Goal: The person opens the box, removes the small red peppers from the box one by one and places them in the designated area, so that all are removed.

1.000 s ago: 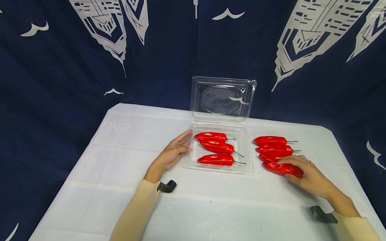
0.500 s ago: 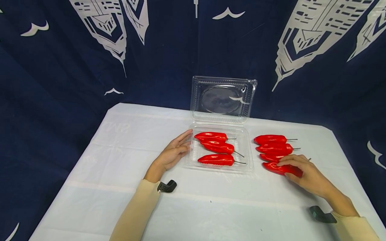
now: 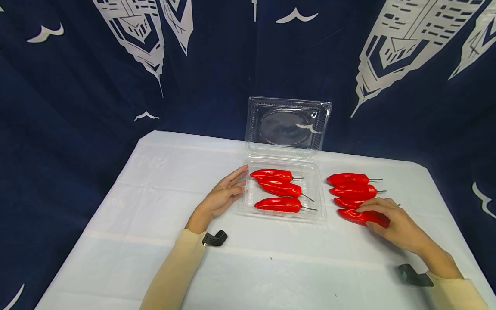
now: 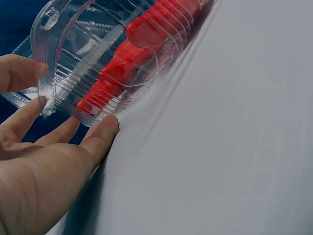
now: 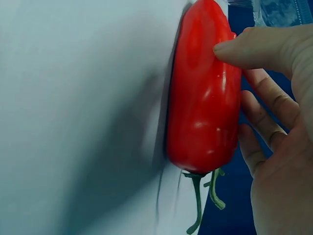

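Note:
A clear plastic clamshell container stands with its lid raised, holding three red peppers with thin stems. My left hand touches the container's left side with relaxed fingers; in the left wrist view, the fingertips lie along its ribbed wall and rim. To the right, several more red peppers lie in a row on the table. My right hand pinches the nearest pepper of that row. The right wrist view shows the thumb on this pepper, its green stem pointing down.
A white cloth covers the table. The raised lid stands at the back edge, before a dark blue curtain with white prints. Each wrist wears a small black camera.
The right-hand row of peppers has shifted slightly toward the back, and a stem tip now shows behind my right knuckles. My left hand and the container hold their place.

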`<state>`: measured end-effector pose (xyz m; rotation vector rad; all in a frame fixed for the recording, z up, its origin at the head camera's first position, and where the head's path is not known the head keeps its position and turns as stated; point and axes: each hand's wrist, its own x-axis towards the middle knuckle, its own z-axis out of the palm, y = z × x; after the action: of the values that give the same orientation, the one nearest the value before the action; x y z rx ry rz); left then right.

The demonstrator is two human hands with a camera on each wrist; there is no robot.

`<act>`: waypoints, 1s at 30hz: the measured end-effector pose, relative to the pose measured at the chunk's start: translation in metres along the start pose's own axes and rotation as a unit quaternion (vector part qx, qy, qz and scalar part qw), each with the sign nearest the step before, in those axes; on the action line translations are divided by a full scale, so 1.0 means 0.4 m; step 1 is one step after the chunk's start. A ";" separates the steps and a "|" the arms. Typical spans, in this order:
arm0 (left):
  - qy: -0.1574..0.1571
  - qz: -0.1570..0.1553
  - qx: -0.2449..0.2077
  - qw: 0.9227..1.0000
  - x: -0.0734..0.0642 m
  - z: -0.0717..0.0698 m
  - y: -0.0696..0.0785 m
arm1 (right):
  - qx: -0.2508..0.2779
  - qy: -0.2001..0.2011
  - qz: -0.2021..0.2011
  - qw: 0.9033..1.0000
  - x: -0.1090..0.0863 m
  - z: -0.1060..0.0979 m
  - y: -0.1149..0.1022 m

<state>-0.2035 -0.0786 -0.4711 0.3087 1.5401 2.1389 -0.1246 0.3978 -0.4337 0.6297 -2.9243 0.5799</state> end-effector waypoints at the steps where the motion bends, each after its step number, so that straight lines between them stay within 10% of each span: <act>1: -0.001 0.000 0.000 1.000 0.000 0.000 0.000 | 0.001 0.000 -0.001 1.000 0.001 -0.001 -0.001; 30: -0.001 0.001 0.003 1.000 0.000 0.006 0.003 | 0.062 0.037 -0.035 0.997 0.074 -0.032 -0.115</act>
<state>-0.2029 -0.0770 -0.4693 0.3160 1.5457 2.1356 -0.1322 0.3528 -0.4010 0.7044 -2.8032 0.7629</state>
